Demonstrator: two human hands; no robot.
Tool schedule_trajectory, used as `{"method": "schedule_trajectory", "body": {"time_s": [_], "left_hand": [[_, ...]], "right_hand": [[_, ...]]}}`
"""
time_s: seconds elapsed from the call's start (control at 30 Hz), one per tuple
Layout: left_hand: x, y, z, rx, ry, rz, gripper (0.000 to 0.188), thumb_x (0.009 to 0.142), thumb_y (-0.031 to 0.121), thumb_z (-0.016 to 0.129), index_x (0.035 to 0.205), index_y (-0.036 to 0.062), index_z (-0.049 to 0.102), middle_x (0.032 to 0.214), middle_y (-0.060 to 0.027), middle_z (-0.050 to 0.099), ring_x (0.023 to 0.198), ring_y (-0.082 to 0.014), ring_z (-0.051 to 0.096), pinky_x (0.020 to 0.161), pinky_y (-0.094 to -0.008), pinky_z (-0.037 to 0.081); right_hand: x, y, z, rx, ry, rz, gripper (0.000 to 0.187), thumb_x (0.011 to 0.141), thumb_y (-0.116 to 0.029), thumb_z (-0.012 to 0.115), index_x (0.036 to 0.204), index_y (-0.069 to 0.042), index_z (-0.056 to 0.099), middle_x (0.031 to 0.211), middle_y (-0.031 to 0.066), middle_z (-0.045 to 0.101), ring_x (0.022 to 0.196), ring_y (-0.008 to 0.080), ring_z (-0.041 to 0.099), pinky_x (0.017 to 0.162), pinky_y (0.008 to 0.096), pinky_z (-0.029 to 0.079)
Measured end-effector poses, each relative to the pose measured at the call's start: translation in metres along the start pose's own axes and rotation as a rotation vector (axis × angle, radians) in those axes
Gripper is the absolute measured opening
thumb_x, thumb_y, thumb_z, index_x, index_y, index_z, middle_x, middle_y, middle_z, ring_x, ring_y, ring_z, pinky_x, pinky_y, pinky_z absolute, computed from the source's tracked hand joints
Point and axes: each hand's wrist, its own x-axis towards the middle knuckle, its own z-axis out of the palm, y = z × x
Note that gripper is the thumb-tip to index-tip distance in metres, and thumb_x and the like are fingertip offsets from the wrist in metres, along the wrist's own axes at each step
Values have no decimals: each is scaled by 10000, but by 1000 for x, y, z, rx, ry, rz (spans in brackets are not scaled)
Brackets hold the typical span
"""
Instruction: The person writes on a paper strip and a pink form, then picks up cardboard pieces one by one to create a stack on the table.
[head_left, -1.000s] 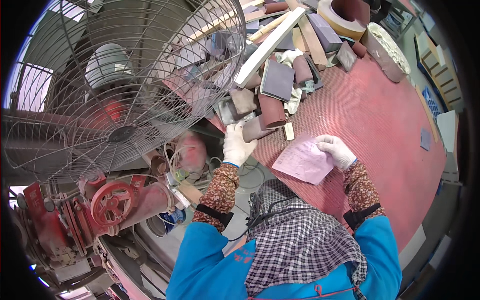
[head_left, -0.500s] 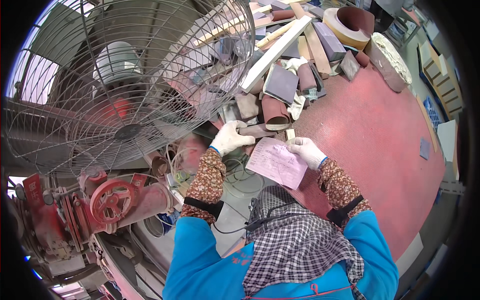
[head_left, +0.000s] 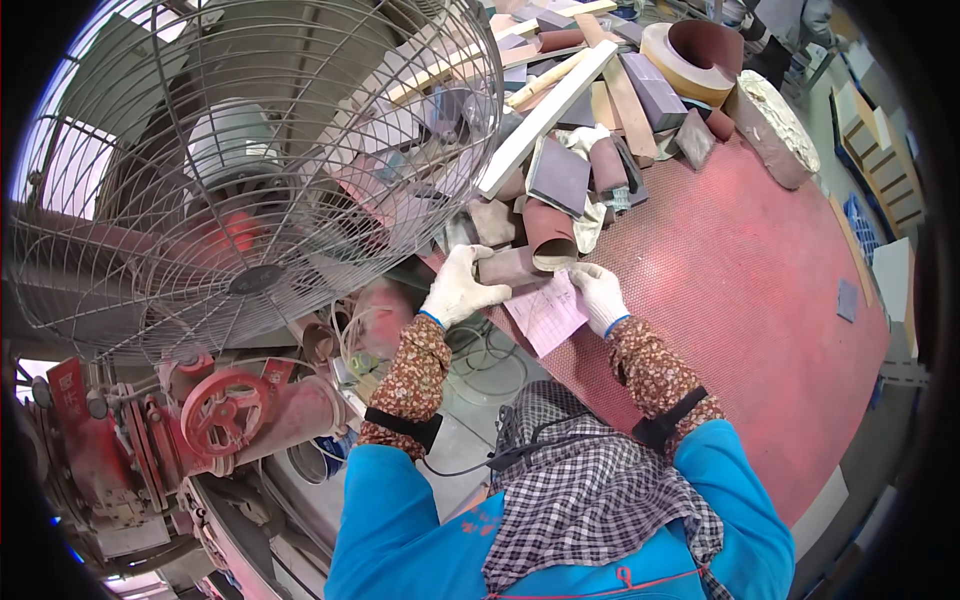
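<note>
My left hand (head_left: 463, 287), in a white glove, closes its fingers and thumb round the near end of a grey-brown block (head_left: 508, 265). The block lies at the front of the heap, against a curled roll of brown sandpaper (head_left: 549, 232). My right hand (head_left: 600, 296), also gloved, pinches a pink printed paper slip (head_left: 548, 312) by its upper right edge. The slip hangs tilted just below the block, over the table's edge. Its upper part is hidden behind the right fingers and the block.
A large wire-caged fan (head_left: 255, 278) stands close on the left, above a red valve wheel (head_left: 226, 412). Wood strips, purple-grey blocks (head_left: 655, 92) and abrasive rolls (head_left: 690, 65) are heaped at the back of the red textured table (head_left: 740, 300). Hoses hang below the left hand.
My right hand has moved left and slightly up with the pink slip, which now shows smaller and more steeply tilted. My left hand stays at the block, which has shifted slightly.
</note>
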Motion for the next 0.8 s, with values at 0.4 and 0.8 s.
{"method": "schedule_trajectory", "body": {"time_s": [0.4, 0.8], "left_hand": [[-4, -18, 14, 46, 113, 101, 799, 718, 165, 904, 1369, -66, 502, 1246, -158, 634, 1099, -208, 662, 963, -350, 561], [-8, -14, 24, 318, 150, 57, 740, 677, 226, 896, 1315, 46, 566, 1246, -175, 546, 1199, -365, 579, 1031, -436, 512]], "right_hand": [[-26, 17, 50, 225, 208, 40, 341, 1013, -102, 640, 1307, 69, 609, 1106, 143, 706, 934, 201, 672, 843, 331, 566], [-31, 28, 78, -431, 346, -176, 357, 965, -147, 568, 1297, -17, 577, 1099, 249, 709, 1035, 424, 692, 944, 452, 531]]}}
